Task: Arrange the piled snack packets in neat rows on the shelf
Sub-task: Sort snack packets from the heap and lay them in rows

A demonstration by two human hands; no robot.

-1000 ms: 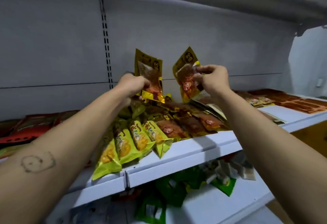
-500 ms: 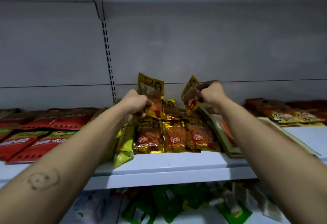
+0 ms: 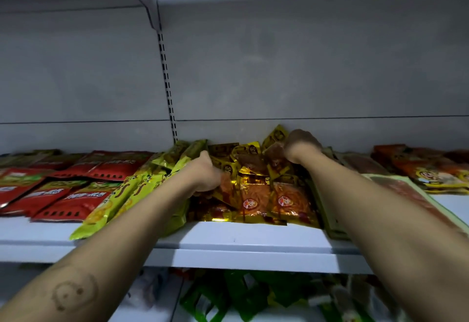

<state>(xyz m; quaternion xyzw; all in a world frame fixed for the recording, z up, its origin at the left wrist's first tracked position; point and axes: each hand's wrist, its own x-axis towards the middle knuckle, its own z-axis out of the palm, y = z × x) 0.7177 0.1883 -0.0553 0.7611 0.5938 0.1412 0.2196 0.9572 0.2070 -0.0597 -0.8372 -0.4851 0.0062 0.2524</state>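
Setting two gold packets down onto gold pile [image 3: 256,202], mid-shelf. Left hand [image 3: 205,174] curled round tilted left packet [image 3: 228,184], low over front row. Right hand [image 3: 302,149] pinches right packet [image 3: 275,152] higher, near back wall. Front row lies flat near shelf [image 3: 228,243] edge; jumble behind it. Next move, probably: lay both flat behind front row, edges flush, clear of yellow-green packets [image 3: 137,194] at left.
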